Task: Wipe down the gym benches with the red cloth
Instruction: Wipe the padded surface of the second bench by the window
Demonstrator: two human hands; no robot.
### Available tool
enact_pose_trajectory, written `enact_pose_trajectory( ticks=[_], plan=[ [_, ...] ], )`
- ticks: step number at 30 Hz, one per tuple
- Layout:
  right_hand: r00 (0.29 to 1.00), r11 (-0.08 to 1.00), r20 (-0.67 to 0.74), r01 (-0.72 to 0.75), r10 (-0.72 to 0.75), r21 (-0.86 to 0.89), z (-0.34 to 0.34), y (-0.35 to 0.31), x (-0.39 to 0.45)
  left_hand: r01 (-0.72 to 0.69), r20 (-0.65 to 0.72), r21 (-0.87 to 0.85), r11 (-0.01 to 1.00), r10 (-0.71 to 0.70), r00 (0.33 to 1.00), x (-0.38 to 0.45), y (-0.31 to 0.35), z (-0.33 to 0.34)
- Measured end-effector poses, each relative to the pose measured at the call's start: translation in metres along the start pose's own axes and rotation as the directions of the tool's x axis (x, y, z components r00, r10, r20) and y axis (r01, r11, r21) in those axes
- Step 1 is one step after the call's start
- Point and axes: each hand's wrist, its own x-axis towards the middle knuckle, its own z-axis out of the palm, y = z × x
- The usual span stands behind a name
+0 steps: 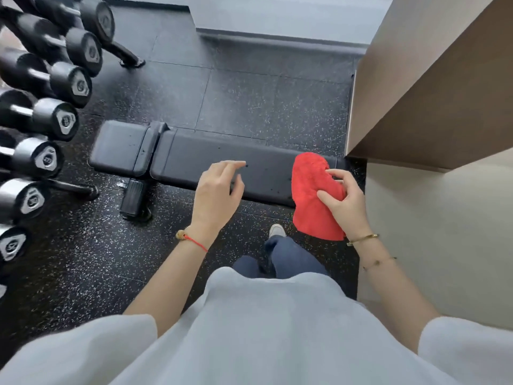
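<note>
A black padded gym bench (194,159) lies flat across the middle of the view, its short seat pad at the left. The red cloth (311,190) hangs over the bench's right end, held by my right hand (344,201), whose fingers pinch its folds. My left hand (216,190) hovers above the bench's middle with fingers spread and nothing in it. The right end of the bench is hidden by the cloth.
A rack of black dumbbells (52,118) runs down the left side. A beige wall block (433,87) stands at the right, close to the bench's end. Speckled black rubber floor (263,107) lies beyond the bench. My foot (277,231) is near its front edge.
</note>
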Motion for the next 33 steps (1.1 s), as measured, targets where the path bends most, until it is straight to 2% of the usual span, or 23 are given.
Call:
enact_pose_trajectory(
  ticks=[10, 15, 21, 24, 27, 29, 31, 33],
  plan=[
    [0.998, 0.997, -0.053, -0.046, 0.042, -0.068, 0.065, 0.13, 0.129, -0.095, 0.121, 0.071, 0.993, 0.086, 0.989, 0.076, -0.086, 0.174],
    [0.997, 0.993, -0.083, -0.013, 0.003, -0.117, 0.105, 0.217, 0.168, -0.156, 0.115, 0.059, 0.986, 0.149, 0.982, 0.077, -0.149, 0.272],
    [0.983, 0.97, -0.124, 0.106, -0.136, -0.221, 0.143, 0.31, 0.195, -0.255, 0.063, 0.072, 0.964, 0.251, 0.966, 0.072, -0.219, 0.365],
    [0.939, 0.89, -0.215, 0.155, -0.267, -0.43, 0.146, 0.341, 0.198, -0.305, 0.011, 0.078, 0.949, 0.305, 0.952, 0.071, -0.241, 0.394],
    [0.888, 0.825, -0.265, 0.191, -0.377, -0.532, 0.142, 0.362, 0.197, -0.342, -0.038, 0.084, 0.936, 0.346, 0.937, 0.07, -0.255, 0.412],
    [0.847, 0.723, -0.271, 0.177, -0.457, -0.668, 0.142, 0.369, 0.194, -0.357, -0.07, 0.093, 0.93, 0.363, 0.929, 0.068, -0.261, 0.42],
    [0.812, 0.618, -0.244, 0.173, -0.53, -0.767, 0.146, 0.37, 0.193, -0.366, -0.103, 0.106, 0.925, 0.376, 0.921, 0.066, -0.265, 0.426],
    [0.827, 0.563, -0.141, 0.235, -0.544, -0.792, 0.154, 0.367, 0.195, -0.369, -0.126, 0.117, 0.922, 0.382, 0.916, 0.064, -0.267, 0.43]
  ],
)
